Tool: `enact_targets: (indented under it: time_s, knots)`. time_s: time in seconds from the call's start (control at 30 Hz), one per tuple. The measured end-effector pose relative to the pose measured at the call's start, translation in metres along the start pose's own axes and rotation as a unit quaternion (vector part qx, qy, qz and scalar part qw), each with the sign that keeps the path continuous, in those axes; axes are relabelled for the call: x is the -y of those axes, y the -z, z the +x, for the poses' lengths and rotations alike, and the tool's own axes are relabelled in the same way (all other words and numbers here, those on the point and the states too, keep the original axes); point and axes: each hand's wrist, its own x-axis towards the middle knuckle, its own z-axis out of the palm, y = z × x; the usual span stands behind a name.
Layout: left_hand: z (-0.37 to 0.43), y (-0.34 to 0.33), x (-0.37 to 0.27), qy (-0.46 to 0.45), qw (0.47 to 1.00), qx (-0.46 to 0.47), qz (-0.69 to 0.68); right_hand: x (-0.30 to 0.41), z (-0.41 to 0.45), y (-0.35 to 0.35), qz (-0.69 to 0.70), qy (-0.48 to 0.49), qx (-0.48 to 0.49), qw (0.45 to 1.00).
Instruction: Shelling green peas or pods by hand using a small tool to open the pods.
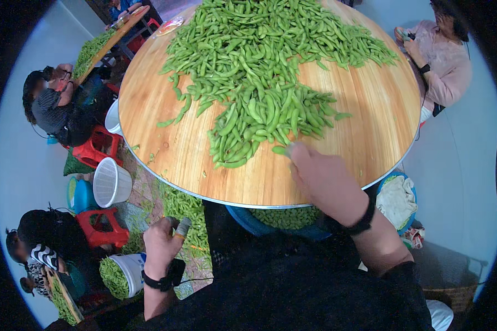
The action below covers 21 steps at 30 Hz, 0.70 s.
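Note:
A heap of green soybean pods (256, 70) covers the far and middle part of a round wooden tabletop (368, 120). At the heap's near edge, my right hand (325, 178) pinches one soybean pod (279, 149) between thumb and fingers; the back of the hand hides part of the grip. My left hand (161, 240) is off the table's near left side, above green pods or hulls (186, 211) on the floor. Its thumb wears a grey cover and stands apart from the curled fingers; nothing shows in it. Under the table's near edge, a blue basin (248, 221) holds shelled beans (288, 217).
On the left are a white basket (112, 182), red stools (105, 229) and a white bucket (130, 269) of pods. People sit at pod-covered tables there. Another person (443, 74) sits right of the table. A cloth-covered tub (397, 200) stands to my right.

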Motion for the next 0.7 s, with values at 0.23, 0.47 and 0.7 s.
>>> enact_targets:
  time_s: [0.23,0.47,0.7]
  knots:
    - [0.014,-0.005,-0.06,-0.111,0.949,0.046,-0.292,-0.009,0.021,-0.025,-0.036,0.037,-0.007,0.999]
    - [0.044,-0.034,-0.132,-0.073,0.804,0.19,-0.558,-0.005,-0.011,0.001,0.542,-0.092,0.038,0.835]
    - [0.053,-0.044,-0.134,0.085,0.344,0.48,-0.802,-0.001,-0.035,0.003,0.568,-0.009,0.051,0.821]
